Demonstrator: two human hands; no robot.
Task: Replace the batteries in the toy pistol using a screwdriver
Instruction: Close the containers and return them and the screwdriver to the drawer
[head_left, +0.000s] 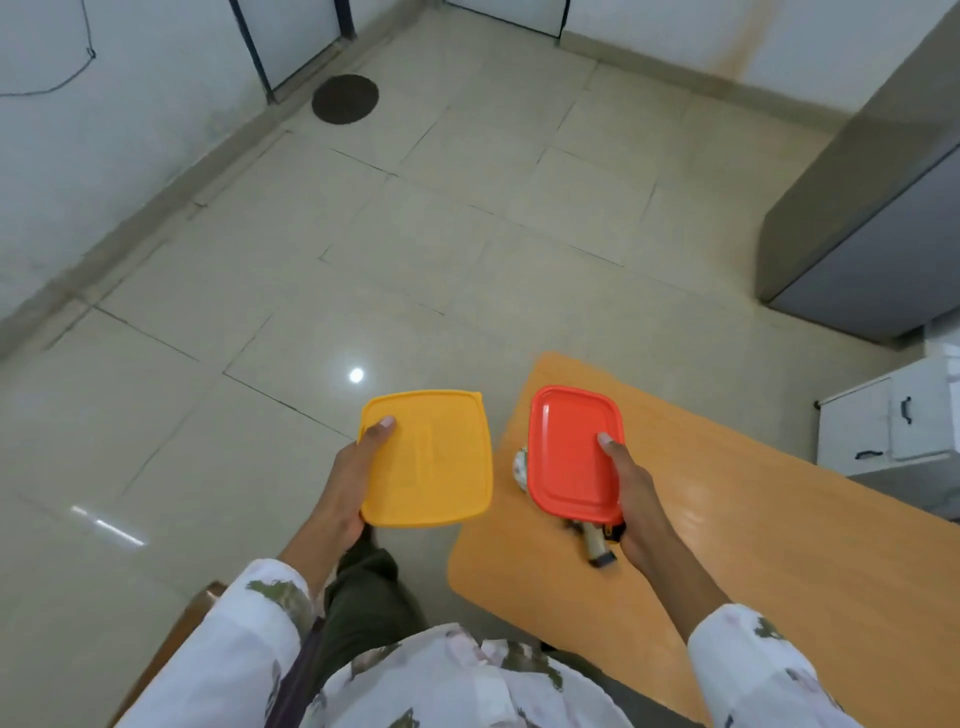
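My left hand (353, 478) grips a yellow plastic lid (428, 460) by its left edge, thumb on top, and holds it over the floor to the left of the table. My right hand (631, 493) grips a red-orange plastic lid (569, 452) by its right edge above the wooden table (753, 530). Under the red lid, parts of objects stick out: a beige and dark piece (597, 548) that may be the toy pistol's grip, and a whitish rounded piece (519, 467). The rest of them is hidden. I see no screwdriver or batteries.
The table's left edge runs close to my knee (369, 587). A tiled floor lies ahead with a round dark drain cover (345, 98). A grey cabinet (872, 223) and a white drawer unit (893, 415) stand at the right. A chair edge (182, 629) shows at the lower left.
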